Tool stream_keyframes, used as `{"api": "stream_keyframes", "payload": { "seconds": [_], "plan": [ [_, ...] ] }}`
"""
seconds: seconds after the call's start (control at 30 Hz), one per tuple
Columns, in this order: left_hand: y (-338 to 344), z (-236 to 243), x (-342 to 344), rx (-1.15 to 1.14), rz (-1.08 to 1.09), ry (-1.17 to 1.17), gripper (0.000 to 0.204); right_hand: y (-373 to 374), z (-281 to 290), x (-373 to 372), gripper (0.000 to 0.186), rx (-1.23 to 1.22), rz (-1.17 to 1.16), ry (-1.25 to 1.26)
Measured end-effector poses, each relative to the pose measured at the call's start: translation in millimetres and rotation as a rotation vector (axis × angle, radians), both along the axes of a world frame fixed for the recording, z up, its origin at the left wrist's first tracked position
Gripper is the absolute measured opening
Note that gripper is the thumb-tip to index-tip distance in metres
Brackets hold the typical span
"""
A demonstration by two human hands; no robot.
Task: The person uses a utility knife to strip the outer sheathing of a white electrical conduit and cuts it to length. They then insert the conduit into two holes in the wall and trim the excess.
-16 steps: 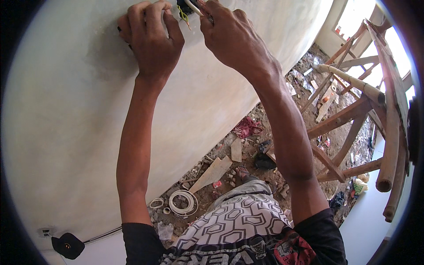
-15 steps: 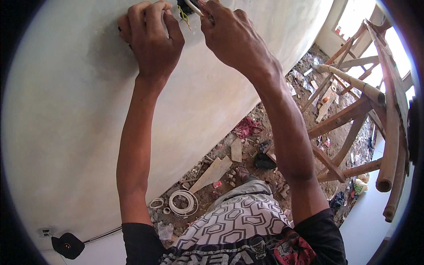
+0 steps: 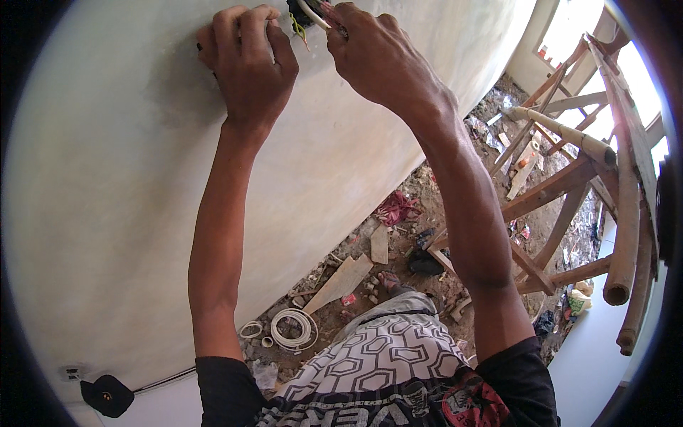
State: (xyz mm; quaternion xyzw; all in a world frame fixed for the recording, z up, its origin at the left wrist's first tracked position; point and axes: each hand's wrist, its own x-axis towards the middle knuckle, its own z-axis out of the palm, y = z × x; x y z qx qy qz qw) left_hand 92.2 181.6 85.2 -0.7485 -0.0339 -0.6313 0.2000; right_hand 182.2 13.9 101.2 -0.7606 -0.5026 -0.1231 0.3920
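At the top of the view, a dark opening [image 3: 299,10] in the pale wall has a white cable [image 3: 313,14] and a thin green-yellow wire [image 3: 298,30] coming out. Left of it, my left hand [image 3: 252,67] is raised to the wall with curled fingers. Small black bits show at its outer edge, but what it holds is hidden. My right hand [image 3: 380,53] is closed beside the end of the white cable. Something greyish and reddish shows at its fingers, too covered to name.
A scaffold of wood and bamboo [image 3: 562,132] stands at the right. Rubble, boards [image 3: 341,285] and a white cable coil [image 3: 294,329] lie on the dirt floor by the wall. A black cap [image 3: 107,396] is at the lower left, near a wall socket box [image 3: 72,373].
Both hands keep nearly the same pose at the opening. They and the opening sit slightly lower and further right in the picture.
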Motion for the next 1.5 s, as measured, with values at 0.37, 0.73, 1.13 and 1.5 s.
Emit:
{"api": "stream_keyframes", "payload": {
  "seconds": [0.37, 0.73, 1.13, 1.5],
  "plan": [
    [2.6, -1.5, -0.2, 0.017, 0.008, 0.001, 0.011, -0.8, -2.0, 0.2, 0.028, -0.031, -0.032, -0.071],
    [0.0, -0.3, -3.0, 0.002, 0.009, 0.026, 0.01, -4.5, 5.6, 0.1, 0.027, -0.069, -0.025, -0.133],
    [3.2, -1.2, -1.8, 0.027, 0.022, 0.041, 0.01, 1.9, -3.1, 6.9, 0.029, -0.06, -0.066, -0.118],
    [3.4, -2.2, 0.7, 0.001, 0.098, 0.048, 0.013, -5.3, 10.0, -1.6, 0.027, -0.14, -0.063, -0.118]
  ]
}}
